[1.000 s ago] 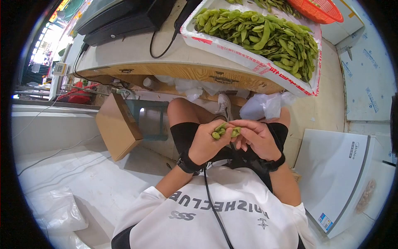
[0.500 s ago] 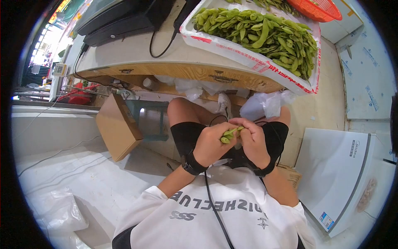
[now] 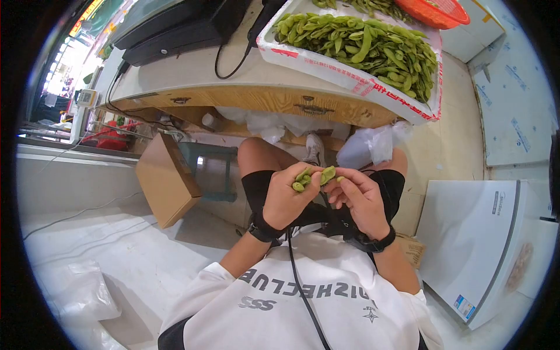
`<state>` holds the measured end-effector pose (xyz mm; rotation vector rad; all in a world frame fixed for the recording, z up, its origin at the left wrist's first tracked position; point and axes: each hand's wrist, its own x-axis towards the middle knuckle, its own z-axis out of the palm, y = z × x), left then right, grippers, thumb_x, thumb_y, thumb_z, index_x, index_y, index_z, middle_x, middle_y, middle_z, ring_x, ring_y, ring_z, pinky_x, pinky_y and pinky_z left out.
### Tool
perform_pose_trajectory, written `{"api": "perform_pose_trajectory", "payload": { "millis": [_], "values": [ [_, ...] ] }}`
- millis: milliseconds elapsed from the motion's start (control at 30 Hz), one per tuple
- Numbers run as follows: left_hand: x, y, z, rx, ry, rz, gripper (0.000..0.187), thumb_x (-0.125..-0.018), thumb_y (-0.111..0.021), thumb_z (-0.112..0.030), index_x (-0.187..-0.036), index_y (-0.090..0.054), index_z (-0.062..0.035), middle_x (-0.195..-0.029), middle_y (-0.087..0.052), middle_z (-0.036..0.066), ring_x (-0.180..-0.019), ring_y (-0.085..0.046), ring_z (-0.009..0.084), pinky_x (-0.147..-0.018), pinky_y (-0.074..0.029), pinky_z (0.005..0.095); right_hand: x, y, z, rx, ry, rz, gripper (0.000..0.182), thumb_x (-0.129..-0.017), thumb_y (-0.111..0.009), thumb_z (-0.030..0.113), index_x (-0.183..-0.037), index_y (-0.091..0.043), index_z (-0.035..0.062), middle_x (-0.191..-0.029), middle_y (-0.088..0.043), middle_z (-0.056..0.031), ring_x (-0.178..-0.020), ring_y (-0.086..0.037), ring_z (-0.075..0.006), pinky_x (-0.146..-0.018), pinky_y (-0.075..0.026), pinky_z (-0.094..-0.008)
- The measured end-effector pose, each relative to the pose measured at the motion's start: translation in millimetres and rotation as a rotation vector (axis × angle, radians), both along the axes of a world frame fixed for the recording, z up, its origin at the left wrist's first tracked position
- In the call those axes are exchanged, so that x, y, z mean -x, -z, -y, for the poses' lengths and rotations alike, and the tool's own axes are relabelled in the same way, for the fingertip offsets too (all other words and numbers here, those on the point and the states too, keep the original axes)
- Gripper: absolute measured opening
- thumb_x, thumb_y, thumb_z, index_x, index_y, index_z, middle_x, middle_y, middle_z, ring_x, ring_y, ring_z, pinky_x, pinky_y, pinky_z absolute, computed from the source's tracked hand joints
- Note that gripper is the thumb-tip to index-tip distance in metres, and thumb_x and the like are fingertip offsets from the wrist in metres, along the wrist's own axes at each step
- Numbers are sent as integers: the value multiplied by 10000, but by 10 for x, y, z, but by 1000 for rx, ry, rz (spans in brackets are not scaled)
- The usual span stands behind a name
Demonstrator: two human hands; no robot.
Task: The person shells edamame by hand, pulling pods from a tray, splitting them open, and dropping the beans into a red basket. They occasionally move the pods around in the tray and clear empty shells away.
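Green pods (image 3: 301,179) in left hand (image 3: 286,195): small bunch above black shorts (image 3: 255,189), partly hidden by thumb and fingers. Left grip closed round the bunch, with only some pod ends and sides showing.

Single pod (image 3: 328,174) just past left thumb tip, to the right of the bunch, clear of the palm. Long axis aslant: one end back and left, close by the thumb; other end forward and right, toward right hand (image 3: 366,201). Hence between the two hands, left nearer at the back end, right nearer at the front end. Right forefinger just beside; touching or barely apart, cannot tell.

Right grip narrowed to a pinch, thumb to forefinger, about a green speck (image 3: 340,179). Pod tip or loose scrap: too small to tell. Remaining right fingers half curled.

Forward and right, well apart from both hands: white box (image 3: 315,67) on bench (image 3: 175,79), with a heap (image 3: 373,52) of like pods inside. Red basket (image 3: 429,14) at the far right of the box. Pale bag (image 3: 361,149) beyond right hand, lower than the bench top.
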<state>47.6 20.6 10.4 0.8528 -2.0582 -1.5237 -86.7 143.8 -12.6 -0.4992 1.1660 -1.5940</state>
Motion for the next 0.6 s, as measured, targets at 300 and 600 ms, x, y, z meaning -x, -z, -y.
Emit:
{"api": "perform_pose_trajectory", "payload": {
  "millis": [300, 600],
  "values": [
    [-121, -36, -222, 125, 99, -133, 130, -894, -611, -66, -990, -654, 11, -790, -683, 96, -704, -651, 119, -640, -499, 244, -206, -57, -19, 13, -31, 284, 112, -929, -623, 149, -953, -568, 55, -774, -581, -12, -543, -421, -20, -471, -304, -165],
    [-189, 6, -273, 289, 245, -155, 169, -843, -651, -46, -1003, -629, 3, -813, -649, 141, -705, -650, 231, -627, -501, 303, -284, -52, -185, -100, 1, 126, 109, -869, -571, 61, -972, -536, 54, -770, -547, 3, -550, -432, -37, -466, -326, -174]
  ]
}}
